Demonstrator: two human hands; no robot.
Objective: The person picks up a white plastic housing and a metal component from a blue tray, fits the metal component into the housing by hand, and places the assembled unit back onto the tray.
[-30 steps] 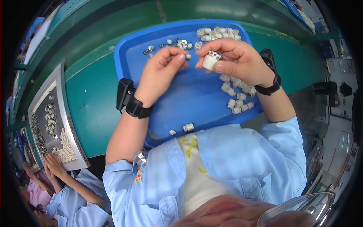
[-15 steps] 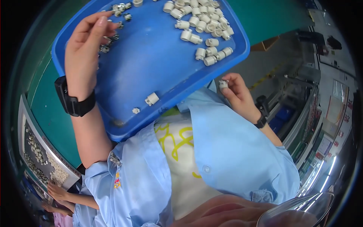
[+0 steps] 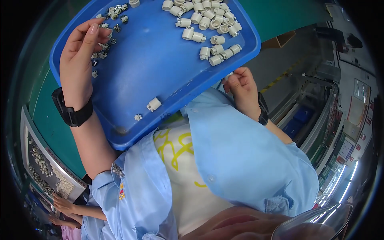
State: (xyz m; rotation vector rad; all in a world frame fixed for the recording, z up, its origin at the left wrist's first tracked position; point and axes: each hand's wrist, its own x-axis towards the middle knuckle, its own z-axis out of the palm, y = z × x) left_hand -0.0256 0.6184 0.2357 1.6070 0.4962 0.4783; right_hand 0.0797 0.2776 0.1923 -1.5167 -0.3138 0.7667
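Note:
My left hand (image 3: 80, 56) hangs over the left side of a blue tray (image 3: 148, 72), its fingers loosely bent and slightly apart. I see nothing held in it. Around its fingertips lie small white-and-metal pieces (image 3: 114, 13), and some are hidden behind the fingers. My right hand (image 3: 243, 90) is closed just outside the tray's near right edge, pinching a small white piece (image 3: 229, 75) that the fingers mostly cover. White cylindrical sockets (image 3: 204, 23) lie loose in the tray's far right part. A single white socket (image 3: 154, 104) and a small white-and-metal piece (image 3: 138, 117) rest by the near rim.
The tray stands on a green tabletop (image 3: 280, 18). At lower left, another person's hands (image 3: 62, 204) reach to a grey-rimmed tray (image 3: 56, 160) of similar small parts. A brown cardboard box (image 3: 285, 39) and metal racks (image 3: 304, 108) are on the right.
My left hand has shifted slightly left and down in the picture, as have the tray and its contents. My right hand has turned and come closer to the tray rim, its piece now mostly covered.

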